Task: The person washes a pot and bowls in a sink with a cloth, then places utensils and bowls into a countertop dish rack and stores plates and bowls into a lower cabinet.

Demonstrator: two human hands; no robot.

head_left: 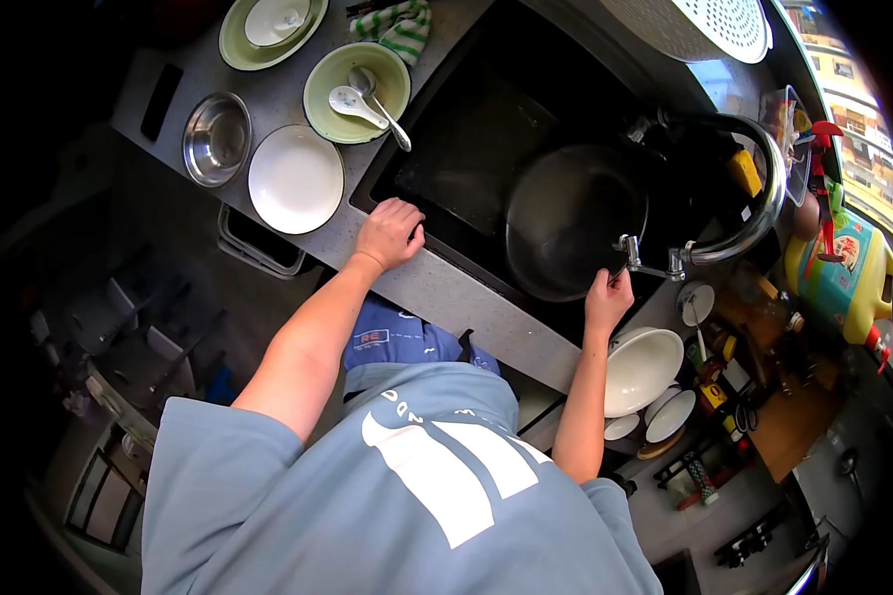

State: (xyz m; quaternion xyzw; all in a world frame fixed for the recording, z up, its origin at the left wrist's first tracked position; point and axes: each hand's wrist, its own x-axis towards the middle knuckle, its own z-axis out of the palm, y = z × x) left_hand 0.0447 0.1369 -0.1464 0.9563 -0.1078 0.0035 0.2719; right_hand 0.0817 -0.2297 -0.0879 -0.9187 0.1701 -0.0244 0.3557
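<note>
A dark round pan (566, 213) lies in the black sink (456, 109), its inside looking wet. At its near right rim, just below the tap's swivel nozzle, my right hand (608, 300) is closed with thumb and fingers pinched on the pan's edge; the exact grip is partly hidden. My left hand (392, 233) rests on the sink's front left rim, fingers curled in, with nothing visible in them. Left of the sink, a pale green bowl (392, 79) holds a white soup spoon (355, 104) and a metal spoon (382, 107).
A white plate (296, 178), a steel bowl (216, 139) and a phone-like dark slab (162, 102) lie on the left counter. The curved tap (769, 198) arches over the sink's right side. White bowls (645, 372) stand at right, near a yellow jug (833, 273).
</note>
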